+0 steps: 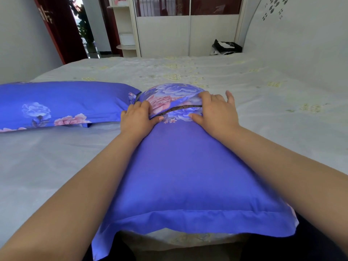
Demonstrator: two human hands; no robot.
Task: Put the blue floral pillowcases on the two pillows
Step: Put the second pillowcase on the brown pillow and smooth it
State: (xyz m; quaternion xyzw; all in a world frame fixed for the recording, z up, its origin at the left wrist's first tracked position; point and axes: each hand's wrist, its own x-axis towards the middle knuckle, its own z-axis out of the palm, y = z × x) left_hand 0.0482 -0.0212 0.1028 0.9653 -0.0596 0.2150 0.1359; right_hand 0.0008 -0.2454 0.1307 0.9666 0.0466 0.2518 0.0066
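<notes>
A: What are the fingers doing?

B: The left hand (pixel 136 119) curls its fingers over the far end of the near pillow (pixel 180 166), pinching the floral fabric beside a dark strip (pixel 180 107) that shows at the opening. Its thumb lies flat along the blue cloth. The right hand (pixel 214 112) grips the same end from the other side: most of its fingers bend over the flowered edge, thumb pressed on the blue, while the little finger sticks up free.

A: So both hold the pillowcase?

B: Yes, both are closed on the blue floral pillowcase (pixel 175 95) at its far end, with the dark strip running between them.

A: And where does that pillow lie?

B: Lengthwise on the bed (pixel 263 102), between the two forearms, its flanged hem hanging over the near edge of the mattress.

A: The other one?

B: The second pillow (pixel 62 104), already in its blue floral cover, lies flat to the left, its corner just beside the left hand.

A: Beyond that?

B: A white headboard (pixel 301 44) at right, a dark bag (pixel 227 46) by it, a wardrobe (pixel 188 27) and a red door (pixel 60 29) behind.
</notes>
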